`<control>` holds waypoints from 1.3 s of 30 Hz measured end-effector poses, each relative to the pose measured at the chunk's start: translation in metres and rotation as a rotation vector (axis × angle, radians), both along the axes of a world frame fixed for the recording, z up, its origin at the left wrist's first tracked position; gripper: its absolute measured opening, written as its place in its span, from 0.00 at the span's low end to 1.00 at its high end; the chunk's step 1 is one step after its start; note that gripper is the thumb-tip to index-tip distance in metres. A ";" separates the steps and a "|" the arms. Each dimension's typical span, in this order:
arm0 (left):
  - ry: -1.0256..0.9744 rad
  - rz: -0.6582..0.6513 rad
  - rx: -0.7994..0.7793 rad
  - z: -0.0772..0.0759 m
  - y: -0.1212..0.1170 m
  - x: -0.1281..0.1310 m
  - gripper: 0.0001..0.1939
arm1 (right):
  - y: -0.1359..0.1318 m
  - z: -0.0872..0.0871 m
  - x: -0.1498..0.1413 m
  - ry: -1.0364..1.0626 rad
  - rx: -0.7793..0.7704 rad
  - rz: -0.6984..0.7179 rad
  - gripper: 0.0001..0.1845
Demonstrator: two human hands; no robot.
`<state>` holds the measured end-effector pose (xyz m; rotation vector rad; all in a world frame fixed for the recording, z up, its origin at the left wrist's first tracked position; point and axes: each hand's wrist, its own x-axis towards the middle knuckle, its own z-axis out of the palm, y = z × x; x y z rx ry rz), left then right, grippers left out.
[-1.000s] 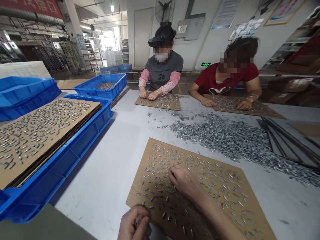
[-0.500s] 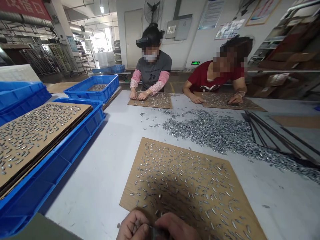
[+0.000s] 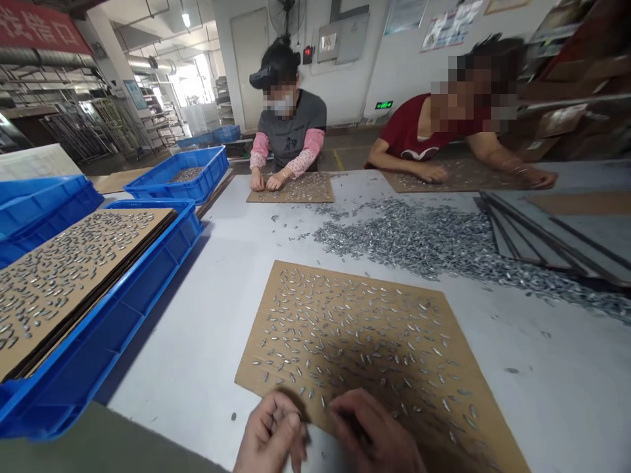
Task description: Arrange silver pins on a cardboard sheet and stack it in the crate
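A brown cardboard sheet (image 3: pixel 276 289) lies in front of me on the grey table, covered with several small silver metal pieces (image 3: pixel 345 328). My left hand (image 3: pixel 271 437) is curled at the sheet's near edge, its fingers closed around a few of the small metal pieces. My right hand (image 3: pixel 372 433) rests just beside it on the sheet's near edge, fingers bent down onto the pieces; what they pinch is hidden. The two hands almost touch.
A large loose heap of metal pieces (image 3: pixel 419 240) spreads across the table beyond the sheet. A blue crate (image 3: pixel 148 289) at left holds stacked cardboard with pieces. Two people sit opposite at their own sheets. Grey flat panels (image 3: pixel 557 236) lie at right.
My right hand drew back from the middle of the sheet to its near edge, beside my left hand. The view has tilted slightly.
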<state>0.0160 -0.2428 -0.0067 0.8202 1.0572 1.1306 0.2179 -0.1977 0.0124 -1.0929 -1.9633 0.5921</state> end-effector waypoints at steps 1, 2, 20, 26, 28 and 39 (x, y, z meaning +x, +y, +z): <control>0.075 0.065 -0.004 0.008 0.000 -0.006 0.21 | 0.002 0.000 0.004 -0.001 -0.003 -0.045 0.11; 0.144 0.134 -0.004 0.016 -0.001 -0.012 0.21 | 0.003 0.000 0.006 -0.005 -0.003 -0.085 0.12; 0.773 0.335 0.152 0.007 -0.007 -0.052 0.18 | 0.017 -0.008 -0.050 -0.296 0.107 0.007 0.22; 0.778 0.318 0.181 0.004 -0.008 -0.051 0.17 | 0.012 -0.016 -0.065 -0.367 0.155 0.000 0.22; 0.769 0.309 0.171 0.004 -0.009 -0.051 0.17 | 0.013 -0.020 -0.066 -0.389 0.175 -0.011 0.21; 0.634 0.453 0.163 0.006 -0.005 -0.042 0.21 | 0.027 -0.022 -0.048 -0.309 0.130 -0.037 0.10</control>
